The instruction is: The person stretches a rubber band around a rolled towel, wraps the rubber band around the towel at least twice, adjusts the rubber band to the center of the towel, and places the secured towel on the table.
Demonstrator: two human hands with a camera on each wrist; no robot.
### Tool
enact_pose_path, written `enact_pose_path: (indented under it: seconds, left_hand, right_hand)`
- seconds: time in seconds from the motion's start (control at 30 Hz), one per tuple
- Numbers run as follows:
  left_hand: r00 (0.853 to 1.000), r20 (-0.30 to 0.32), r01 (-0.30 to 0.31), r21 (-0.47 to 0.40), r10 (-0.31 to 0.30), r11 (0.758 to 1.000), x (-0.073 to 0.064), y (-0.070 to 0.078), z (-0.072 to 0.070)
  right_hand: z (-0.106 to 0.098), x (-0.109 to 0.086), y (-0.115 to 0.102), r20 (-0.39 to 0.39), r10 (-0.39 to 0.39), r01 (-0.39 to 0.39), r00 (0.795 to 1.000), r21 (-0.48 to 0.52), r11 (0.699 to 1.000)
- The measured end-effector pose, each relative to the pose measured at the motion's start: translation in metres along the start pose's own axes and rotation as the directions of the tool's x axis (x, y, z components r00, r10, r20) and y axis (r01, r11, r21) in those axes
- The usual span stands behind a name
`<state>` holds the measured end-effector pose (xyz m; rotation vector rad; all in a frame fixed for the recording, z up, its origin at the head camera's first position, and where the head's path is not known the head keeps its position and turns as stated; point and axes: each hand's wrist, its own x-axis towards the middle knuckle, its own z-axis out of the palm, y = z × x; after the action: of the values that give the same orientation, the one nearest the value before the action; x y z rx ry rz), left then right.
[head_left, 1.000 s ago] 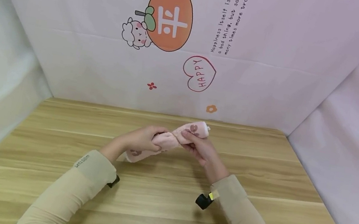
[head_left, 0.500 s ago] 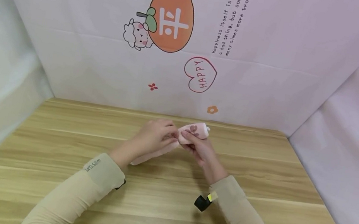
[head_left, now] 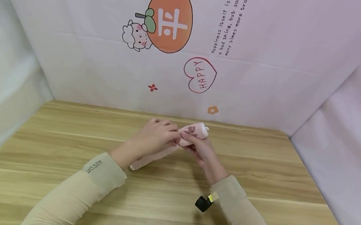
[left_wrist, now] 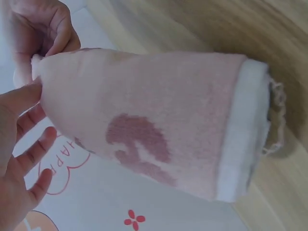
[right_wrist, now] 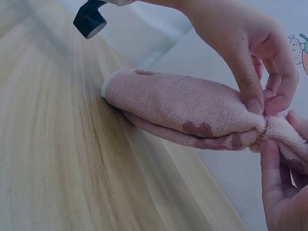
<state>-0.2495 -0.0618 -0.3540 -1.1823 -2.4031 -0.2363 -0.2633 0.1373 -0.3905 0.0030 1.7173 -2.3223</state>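
Note:
A pink towel [head_left: 196, 131] with brownish patches is rolled lengthwise and drawn in at its middle by a thin, pale tie [right_wrist: 263, 131]. My left hand [head_left: 158, 134] pinches the towel at this narrow waist with thumb and forefinger, its other fingers loose in the left wrist view. My right hand [head_left: 205, 152] grips the right half, thumb on top, close to the waist. The left half [left_wrist: 144, 110] slants down toward the table; its white end and a small hanging loop [left_wrist: 278, 118] show in the left wrist view. My left hand hides much of it in the head view.
The wood-grain table [head_left: 156, 219] lies under both forearms. A printed white cloth wall [head_left: 101, 72] rises behind it, with white cloth at both sides. A black wrist camera [head_left: 202, 203] juts from under the right cuff.
My left hand has let go of its hold around the left half and moved right to the waist, pinching there. The right hand has stayed almost in place.

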Motion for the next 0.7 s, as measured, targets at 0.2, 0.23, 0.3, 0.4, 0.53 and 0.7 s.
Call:
enact_pose_path:
  seconds: [0.2, 0.23, 0.3, 0.4, 0.53, 0.7]
  left_hand:
    - [0.992, 0.118, 0.029, 0.076, -0.038, 0.997, 0.005, 0.006, -0.002]
    - [0.991, 0.126, 0.03, 0.087, -0.041, 0.996, 0.005, 0.006, -0.001]
    - [0.992, 0.123, 0.027, 0.097, -0.039, 0.995, 0.006, 0.006, -0.002]
    - [0.994, 0.105, 0.026, 0.092, -0.036, 0.995, 0.006, 0.005, -0.001]
    - [0.992, 0.111, 0.052, 0.053, -0.058, 0.997, 0.006, 0.004, -0.002]
    - [0.976, 0.198, 0.076, 0.085, -0.092, 0.993, 0.011, 0.006, -0.009]
  right_hand:
    - [-0.002, 0.001, 0.001, 0.011, -0.01, 0.01, 1.0, -0.025, 1.0]
    - [-0.002, 0.001, 0.0, 0.017, -0.009, 0.009, 1.0, -0.022, 1.0]
    - [-0.003, 0.001, 0.0, 0.02, -0.001, 0.002, 1.0, -0.012, 1.0]
    - [-0.005, 0.002, -0.001, 0.023, 0.015, -0.015, 1.0, 0.003, 1.0]
    - [-0.007, 0.003, -0.003, 0.031, 0.035, -0.035, 0.999, -0.003, 0.999]
    - [-0.005, 0.005, -0.006, 0.053, 0.027, -0.026, 0.998, -0.021, 0.999]
